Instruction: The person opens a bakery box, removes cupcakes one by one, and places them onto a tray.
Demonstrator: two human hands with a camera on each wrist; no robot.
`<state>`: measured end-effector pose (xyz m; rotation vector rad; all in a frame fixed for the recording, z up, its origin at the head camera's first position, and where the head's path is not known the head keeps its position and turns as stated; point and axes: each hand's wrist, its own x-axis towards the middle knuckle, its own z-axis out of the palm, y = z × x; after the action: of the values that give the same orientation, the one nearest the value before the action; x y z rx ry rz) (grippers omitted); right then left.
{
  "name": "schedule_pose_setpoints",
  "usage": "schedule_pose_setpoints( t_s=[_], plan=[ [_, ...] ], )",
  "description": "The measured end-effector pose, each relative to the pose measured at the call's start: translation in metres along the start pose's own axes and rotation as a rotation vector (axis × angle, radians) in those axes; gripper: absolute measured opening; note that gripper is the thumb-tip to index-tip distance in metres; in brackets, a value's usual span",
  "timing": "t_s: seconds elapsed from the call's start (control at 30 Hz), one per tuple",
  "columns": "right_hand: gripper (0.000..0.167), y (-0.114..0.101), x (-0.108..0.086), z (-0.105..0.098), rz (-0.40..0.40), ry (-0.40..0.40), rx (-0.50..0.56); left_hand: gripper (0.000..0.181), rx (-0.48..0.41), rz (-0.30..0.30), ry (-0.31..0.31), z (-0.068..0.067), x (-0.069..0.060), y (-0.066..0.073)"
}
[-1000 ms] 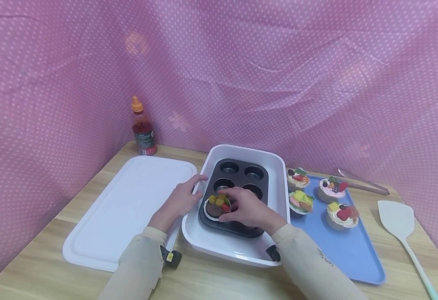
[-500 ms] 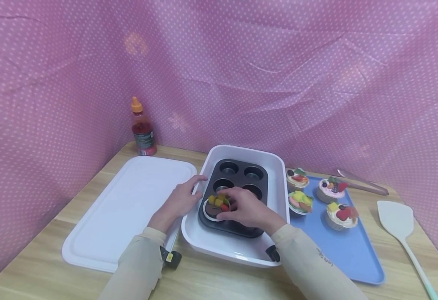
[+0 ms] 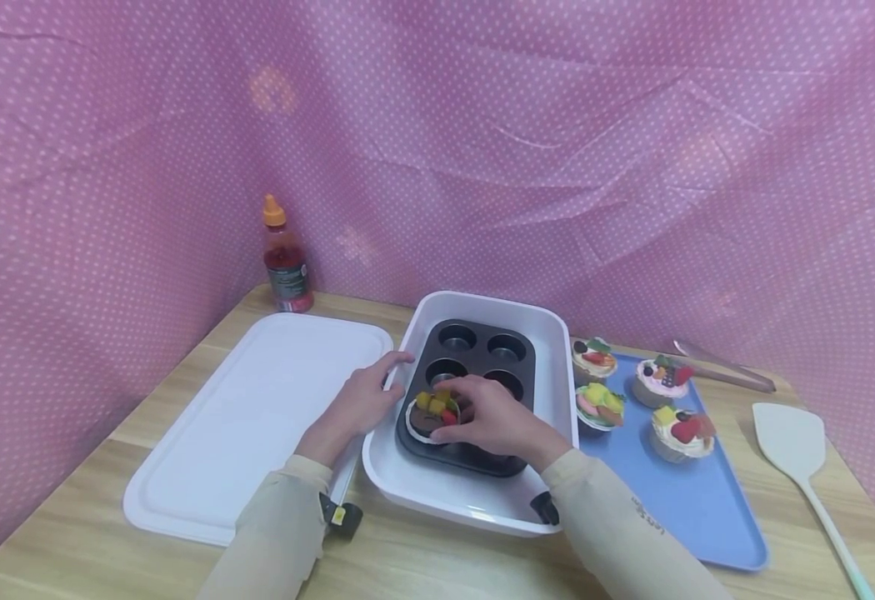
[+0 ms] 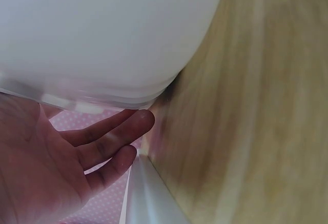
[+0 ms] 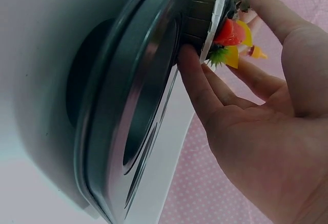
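Note:
A chocolate cupcake (image 3: 424, 422) topped with yellow cubes and red fruit sits at the near left cup of the dark muffin tin (image 3: 417, 377). My right hand (image 3: 501, 421) holds it from the right, thumb on the near side and fingers on the far side. In the right wrist view the cupcake (image 5: 202, 8) shows its pleated wrapper at the tin's surface, with fingertips against its rim. The tin lies in a white basin (image 3: 475, 506). My left hand (image 3: 362, 400) rests beside the basin's left wall, fingers extended and slightly bent; in the left wrist view fingertips (image 4: 141, 123) lie near its underside.
On the left lies a white cutting board (image 3: 257, 417), with a sauce bottle (image 3: 287, 267) behind it. Several fruit cupcakes (image 3: 681, 433) stand on a blue tray (image 3: 696, 517) at right. Metal tongs (image 3: 730, 375) and a pale spatula (image 3: 790, 437) lie beyond it.
The chocolate cupcake and my right thumb have shifted very slightly left. My left hand stays in the same place.

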<state>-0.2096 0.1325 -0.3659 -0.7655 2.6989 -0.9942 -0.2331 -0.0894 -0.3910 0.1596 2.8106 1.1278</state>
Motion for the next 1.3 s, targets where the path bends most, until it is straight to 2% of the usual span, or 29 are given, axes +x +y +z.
schedule_pose_setpoints(
  t_s=[0.43, 0.7, 1.0, 1.3],
  plan=[
    [0.07, -0.0013, 0.0017, 0.0017, 0.014, 0.024, -0.039, 0.048, 0.012, 0.009, 0.007, -0.0006, 0.0003, -0.0005],
    [0.069, -0.0031, 0.002, 0.0021, 0.036, 0.022, -0.021, 0.047, -0.002, -0.015, -0.003, 0.0004, 0.0005, -0.0002],
    [0.067, -0.0046, 0.0004, 0.0024, 0.027, 0.007, -0.012, 0.047, -0.01, -0.007, -0.002, 0.0013, 0.0016, -0.0027],
    [0.065, -0.0048, 0.0009, 0.0025, -0.021, 0.016, -0.017, 0.047, -0.028, -0.012, -0.005, 0.0011, 0.0015, -0.0028]
  ],
)
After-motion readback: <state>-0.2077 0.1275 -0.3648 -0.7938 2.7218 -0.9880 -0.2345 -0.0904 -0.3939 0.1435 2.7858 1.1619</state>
